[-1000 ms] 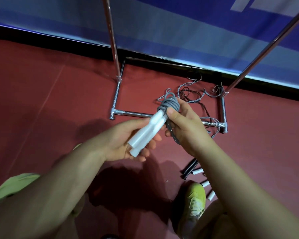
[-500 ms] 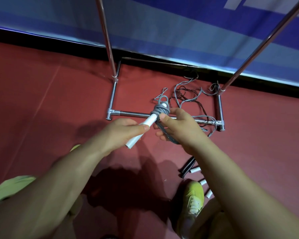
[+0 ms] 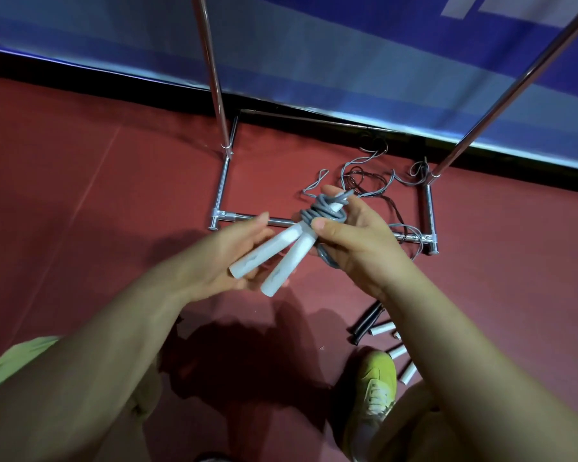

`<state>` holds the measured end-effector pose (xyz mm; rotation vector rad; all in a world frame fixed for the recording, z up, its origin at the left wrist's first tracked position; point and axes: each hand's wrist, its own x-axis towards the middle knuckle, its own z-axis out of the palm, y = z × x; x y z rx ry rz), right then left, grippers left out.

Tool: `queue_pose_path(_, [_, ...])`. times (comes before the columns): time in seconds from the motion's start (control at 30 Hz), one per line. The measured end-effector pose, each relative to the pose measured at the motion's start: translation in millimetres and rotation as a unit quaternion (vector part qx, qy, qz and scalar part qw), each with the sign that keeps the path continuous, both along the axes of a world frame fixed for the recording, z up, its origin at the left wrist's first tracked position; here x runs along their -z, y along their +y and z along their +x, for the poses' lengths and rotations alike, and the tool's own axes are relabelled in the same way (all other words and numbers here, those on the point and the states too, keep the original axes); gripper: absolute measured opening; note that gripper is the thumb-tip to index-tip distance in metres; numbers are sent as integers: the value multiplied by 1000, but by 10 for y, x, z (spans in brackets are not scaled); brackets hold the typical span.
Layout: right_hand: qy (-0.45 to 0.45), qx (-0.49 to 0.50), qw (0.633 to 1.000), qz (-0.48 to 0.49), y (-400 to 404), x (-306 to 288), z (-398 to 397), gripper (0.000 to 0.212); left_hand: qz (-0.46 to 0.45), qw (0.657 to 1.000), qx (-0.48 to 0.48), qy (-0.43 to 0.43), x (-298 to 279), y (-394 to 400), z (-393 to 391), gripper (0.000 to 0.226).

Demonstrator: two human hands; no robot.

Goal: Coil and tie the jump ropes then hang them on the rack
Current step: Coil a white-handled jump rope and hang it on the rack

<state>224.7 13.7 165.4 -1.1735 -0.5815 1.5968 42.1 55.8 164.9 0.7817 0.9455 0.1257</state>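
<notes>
Head view: jump rope (image 3: pixel 321 213) is held in the air in front of the rack (image 3: pixel 219 198), grey cord wound around the top of its two white handles (image 3: pixel 274 258).

Step in hand looks like finishing the tie. To do it well: keep the wraps stacked tight at the handle tops, pin them with the thumb, feed the loose end under the last turn and pull snug before letting go. Leave a loop free to hang over the bar.

Right hand (image 3: pixel 357 241): thumb pressed onto the wraps, fingers curled behind the bundle, so it grips the rope.

Left hand (image 3: pixel 234 255): palm up, fingers cradling the handles from below; blurred, so whether they close fully around them, probably not.

More ropes (image 3: pixel 374 181) lie loose on the floor (image 3: pixel 80 195) inside the rack base, spare handles (image 3: pixel 382 328) near the shoe (image 3: pixel 372 391).
</notes>
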Motion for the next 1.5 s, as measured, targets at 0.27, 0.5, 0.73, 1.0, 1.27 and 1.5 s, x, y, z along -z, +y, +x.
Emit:
queue_pose_path(0.27, [12, -31, 999, 32, -27, -56, 68, 65, -137, 983, 44, -112, 63, -124, 74, 79])
queue_pose_path(0.5, [-149, -107, 978, -103, -29, 51, 99, 23, 22, 996, 48, 67, 81, -192, 202, 63])
queue_pose_path(0.73, [-307, -171, 933, -74, -55, 60, 131, 21, 152, 971, 16, 186, 90, -223, 248, 49])
queue_pose_path(1.0, [-320, -91, 941, -62, -31, 59, 107, 18, 257, 937, 38, 232, 99, -144, 194, 32])
queue_pose_path(1.27, [-169, -73, 979, -92, -16, 97, 4, 21, 325, 893, 28, 309, 50, -52, 119, 26])
queue_pose_path(1.5, [-190, -32, 979, -67, -10, 79, -37, 23, 329, 897, 36, 292, 23, -93, 68, 34])
